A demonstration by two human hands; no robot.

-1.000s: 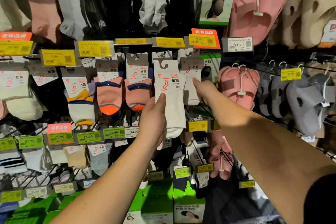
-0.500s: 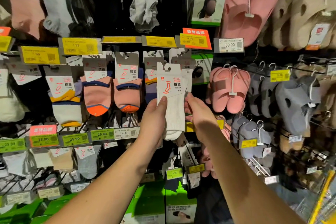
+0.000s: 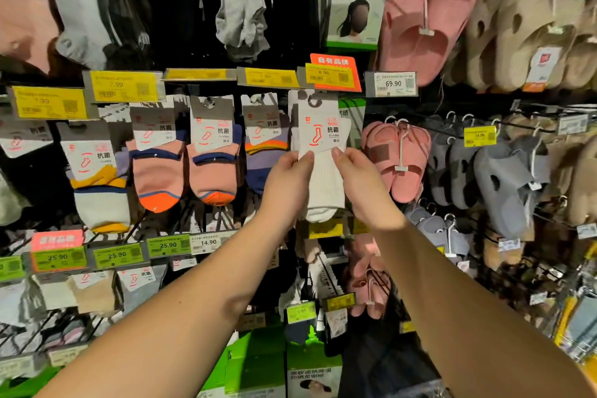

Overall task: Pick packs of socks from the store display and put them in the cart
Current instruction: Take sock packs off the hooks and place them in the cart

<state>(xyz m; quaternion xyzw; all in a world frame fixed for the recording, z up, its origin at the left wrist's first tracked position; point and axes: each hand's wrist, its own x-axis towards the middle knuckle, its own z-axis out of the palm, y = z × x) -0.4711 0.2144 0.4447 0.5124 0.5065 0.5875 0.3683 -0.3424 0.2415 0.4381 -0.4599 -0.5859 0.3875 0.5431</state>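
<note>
A pack of white socks [image 3: 324, 178] with a grey card header is held up in front of the display, its hook hole near the peg. My left hand [image 3: 287, 181] grips its left edge with the thumb on the front. My right hand [image 3: 361, 184] pinches its right edge. Other sock packs hang beside it: a purple and orange pack [image 3: 263, 155], two pink and orange packs [image 3: 214, 165] and a white and yellow pack [image 3: 97, 184]. A corner of the cart [image 3: 578, 329] shows at the lower right.
Pink slippers [image 3: 397, 158] and grey slippers [image 3: 497, 181] hang on hooks to the right, beige ones above. Yellow price tags [image 3: 124, 86] run along the rails. Green boxes [image 3: 255, 368] stand at the bottom. More socks hang on the rows above and below.
My right hand came off the rack behind and took the right edge of the white sock pack. Both hands have moved the pack rightward along the display.
</note>
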